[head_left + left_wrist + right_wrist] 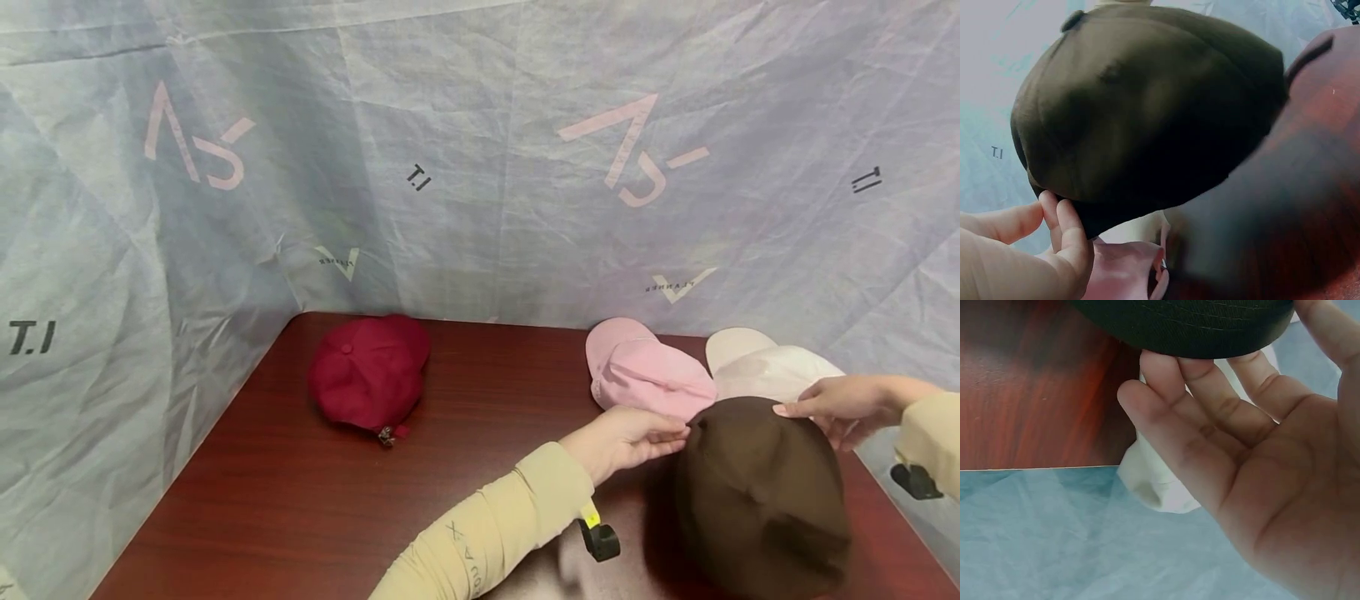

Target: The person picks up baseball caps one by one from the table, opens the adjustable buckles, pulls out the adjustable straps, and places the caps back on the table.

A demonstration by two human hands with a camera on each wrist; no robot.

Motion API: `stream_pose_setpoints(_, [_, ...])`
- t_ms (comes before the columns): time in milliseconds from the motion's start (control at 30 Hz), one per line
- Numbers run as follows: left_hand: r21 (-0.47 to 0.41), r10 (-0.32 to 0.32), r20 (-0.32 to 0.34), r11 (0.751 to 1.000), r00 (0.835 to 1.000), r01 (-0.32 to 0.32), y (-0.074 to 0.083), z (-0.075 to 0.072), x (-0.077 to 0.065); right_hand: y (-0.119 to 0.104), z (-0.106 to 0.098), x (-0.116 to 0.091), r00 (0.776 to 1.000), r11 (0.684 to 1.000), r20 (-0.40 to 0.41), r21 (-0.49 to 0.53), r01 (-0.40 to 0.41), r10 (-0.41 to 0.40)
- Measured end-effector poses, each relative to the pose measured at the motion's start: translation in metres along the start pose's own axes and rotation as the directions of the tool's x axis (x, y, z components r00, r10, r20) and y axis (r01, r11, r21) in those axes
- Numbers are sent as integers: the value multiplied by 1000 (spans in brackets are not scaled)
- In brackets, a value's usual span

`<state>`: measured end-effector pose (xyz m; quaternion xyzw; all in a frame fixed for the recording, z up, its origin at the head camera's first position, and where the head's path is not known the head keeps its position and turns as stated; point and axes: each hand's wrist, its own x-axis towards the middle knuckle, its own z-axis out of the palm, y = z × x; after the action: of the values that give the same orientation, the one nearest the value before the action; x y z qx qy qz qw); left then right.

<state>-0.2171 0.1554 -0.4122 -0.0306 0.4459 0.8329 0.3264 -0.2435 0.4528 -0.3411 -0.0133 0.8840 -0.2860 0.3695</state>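
Brown cap (757, 500) edge-pinched: left hand (622, 443), right hand (851, 407); table (495, 392) extends left.

Right wrist view cropping brown cap (1191, 325), white cap (780, 371) partly hidden

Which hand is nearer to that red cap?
Left. The left hand pinches the brown cap, right of the red cap; the right hand holds the brown cap farther right.
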Motion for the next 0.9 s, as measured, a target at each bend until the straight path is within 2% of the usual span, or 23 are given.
stream_pose_setpoints(333, [-16,4,17,1000,1000,-3,17,6,-11,-19,-12,-12,998,998,-12,-10,-62,62])
stream_pose_setpoints(533, [-44,23,15,999,1000,-23,32,1,-14,-38,-23,-12,1000,999,-6,-37,-31,31])
stream_pose_setpoints(700, [-61,59,3,996,998,-58,50,-6,-17,-65,-40,-13,1000,999,6,-48,19,-18])
stream_pose_setpoints(900, [-107,95,10,990,995,-93,75,-16,-23,-98,-53,-12,998,993,-43,-111,42,-47])
